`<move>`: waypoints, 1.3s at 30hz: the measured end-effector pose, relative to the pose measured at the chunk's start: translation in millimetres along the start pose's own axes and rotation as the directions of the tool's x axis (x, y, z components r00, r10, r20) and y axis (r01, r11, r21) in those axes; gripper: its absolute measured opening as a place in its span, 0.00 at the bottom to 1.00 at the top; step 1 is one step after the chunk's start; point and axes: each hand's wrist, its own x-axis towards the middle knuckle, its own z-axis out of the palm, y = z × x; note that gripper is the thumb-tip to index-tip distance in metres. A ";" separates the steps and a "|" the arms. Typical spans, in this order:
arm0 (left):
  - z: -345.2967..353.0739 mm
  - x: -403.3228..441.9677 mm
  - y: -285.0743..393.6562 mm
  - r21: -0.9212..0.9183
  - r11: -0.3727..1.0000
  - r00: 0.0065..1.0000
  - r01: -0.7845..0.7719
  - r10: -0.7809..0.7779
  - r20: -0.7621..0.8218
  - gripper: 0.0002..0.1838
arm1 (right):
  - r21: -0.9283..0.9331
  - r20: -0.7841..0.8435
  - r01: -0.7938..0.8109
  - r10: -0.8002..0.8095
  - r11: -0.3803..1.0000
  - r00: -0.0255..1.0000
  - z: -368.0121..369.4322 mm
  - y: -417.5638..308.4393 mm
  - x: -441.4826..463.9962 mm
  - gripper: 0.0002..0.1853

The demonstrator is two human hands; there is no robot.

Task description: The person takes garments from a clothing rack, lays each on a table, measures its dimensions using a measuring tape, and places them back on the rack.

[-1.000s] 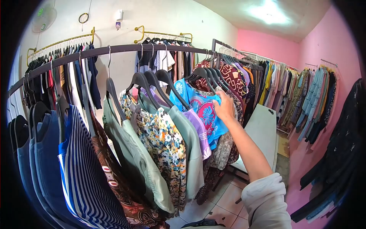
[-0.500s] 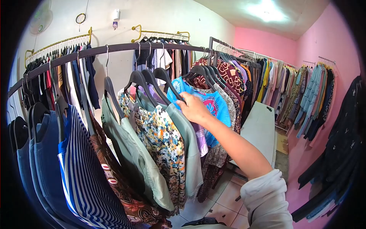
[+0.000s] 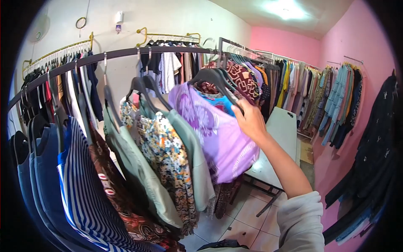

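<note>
My right hand (image 3: 250, 119) is closed on the right shoulder end of a black hanger (image 3: 206, 76). From this hanger hangs a purple shirt (image 3: 210, 126) with a lighter lilac lower part, turned broadly toward me. A strip of bright blue garment (image 3: 220, 103) shows behind its neckline. Above the dark rail (image 3: 176, 49) a hanger hook shows, blurred; I cannot tell whether it touches the rail. Left of the purple shirt hang a sage green garment (image 3: 191, 143) and a floral blouse (image 3: 163, 147). My left hand is out of view.
Nearer left on the rail are a blue striped garment (image 3: 86, 180) and plain blue garments (image 3: 46, 168). Beyond my arm stands a pale table (image 3: 277, 143). Full clothes racks line the walls, with black garments (image 3: 371, 143) close on my right.
My right hand has moved right with the hanger. The purple shirt, mostly hidden before, has swung out to face me and now covers most of the blue garment.
</note>
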 end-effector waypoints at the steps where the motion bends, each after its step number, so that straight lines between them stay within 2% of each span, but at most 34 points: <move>1: -1.6 4.6 5.0 0.022 1.000 1.000 -0.002 0.002 0.016 0.31 | -0.051 0.014 0.003 -0.002 0.999 1.000 -8.5 7.3 -16.6 0.13; 8: -0.4 43.2 61.4 0.174 0.984 0.989 -0.031 0.005 0.146 0.33 | -0.339 0.081 -0.040 0.071 0.940 0.994 -87.3 70.7 -162.7 0.09; 10: 10.5 53.4 83.6 0.206 0.978 0.981 -0.042 0.002 0.192 0.33 | -0.351 -0.038 -0.087 0.079 0.932 0.996 -119.1 93.3 -202.8 0.07; 12: 20.5 63.8 107.7 0.240 0.969 0.972 -0.053 -0.004 0.234 0.34 | -0.390 -0.126 -0.228 0.194 0.892 0.973 -155.5 112.2 -240.9 0.06; 14: 29.9 77.6 133.8 0.277 0.959 0.962 -0.068 -0.010 0.272 0.34 | -0.501 -0.205 -0.359 0.295 0.788 0.933 -192.5 135.1 -283.1 0.07; 15: 35.6 85.5 148.4 0.294 0.953 0.957 -0.077 -0.012 0.290 0.35 | -0.511 -0.209 -0.370 0.305 0.776 0.929 -211.7 142.6 -302.9 0.07; 17: 47.2 100.4 179.3 0.330 0.939 0.944 -0.098 -0.017 0.330 0.35 | -0.488 -0.374 -0.561 0.420 0.669 0.827 -252.0 150.9 -335.4 0.06; 18: 54.4 106.0 195.0 0.347 0.931 0.936 -0.110 -0.021 0.352 0.35 | -0.498 -0.380 -0.573 0.430 0.651 0.819 -271.8 152.5 -343.9 0.06; 19: 64.1 109.4 211.3 0.364 0.923 0.927 -0.121 -0.026 0.375 0.36 | -0.485 -0.452 -0.612 0.420 0.625 0.787 -291.3 152.6 -352.2 0.07; 21: 58.4 122.4 263.2 0.333 0.916 0.925 -0.222 0.091 0.368 0.34 | -0.486 -0.552 -0.692 0.426 0.534 0.716 -320.9 160.3 -381.1 0.07; 22: 77.2 148.3 260.0 0.356 0.874 0.915 -0.330 0.204 0.349 0.33 | -0.490 -0.554 -0.705 0.441 0.512 0.706 -332.9 160.6 -386.1 0.07; 23: 76.1 158.3 294.0 0.395 0.850 0.905 -0.348 0.194 0.379 0.33 | -0.473 -0.602 -0.717 0.406 0.511 0.687 -344.8 161.2 -384.0 0.07; 24: 86.7 172.7 305.8 0.396 0.816 0.894 -0.420 0.296 0.338 0.33 | -0.457 -0.647 -0.727 0.369 0.511 0.667 -355.6 164.9 -383.4 0.07; 25: 86.0 176.9 337.5 0.393 0.817 0.892 -0.422 0.297 0.341 0.32 | -0.421 -0.659 -0.758 0.406 0.498 0.633 -364.7 171.6 -388.0 0.07; 26: 88.0 181.5 359.9 0.363 0.809 0.880 -0.463 0.369 0.299 0.31 | -0.426 -0.661 -0.767 0.414 0.480 0.626 -371.0 178.5 -390.2 0.07; 29: 90.1 190.4 415.8 0.256 0.815 0.840 -0.520 0.433 0.328 0.28 | -0.380 -0.668 -0.791 0.449 0.479 0.593 -380.3 199.3 -390.0 0.07; 31: 91.0 199.6 441.8 0.045 0.789 0.766 -0.613 0.579 0.281 0.26 | -0.367 -0.671 -0.805 0.467 0.466 0.576 -382.3 221.1 -386.8 0.08; 32: 96.3 210.2 444.9 0.039 0.785 0.760 -0.618 0.584 0.285 0.26 | -0.346 -0.675 -0.814 0.479 0.467 0.562 -383.2 234.8 -384.1 0.08; 34: 106.5 235.0 436.7 0.070 0.829 0.801 -0.555 0.510 0.315 0.24 | -0.403 -0.690 -0.786 0.408 0.469 0.598 -387.3 265.1 -376.6 0.08; 36: 110.4 263.3 435.4 0.089 0.808 0.793 -0.582 0.540 0.282 0.24 | -0.497 -0.730 -0.774 0.294 0.392 0.618 -392.8 298.7 -365.6 0.09; 38: 107.9 289.9 443.9 0.131 0.854 0.851 -0.504 0.465 0.244 0.23 | -0.500 -0.765 -0.778 0.226 0.381 0.603 -402.6 331.0 -344.7 0.10; 39: 108.6 305.7 449.2 0.121 0.823 0.830 -0.556 0.538 0.148 0.22 | -0.498 -0.796 -0.786 0.168 0.367 0.582 -406.6 348.3 -334.4 0.10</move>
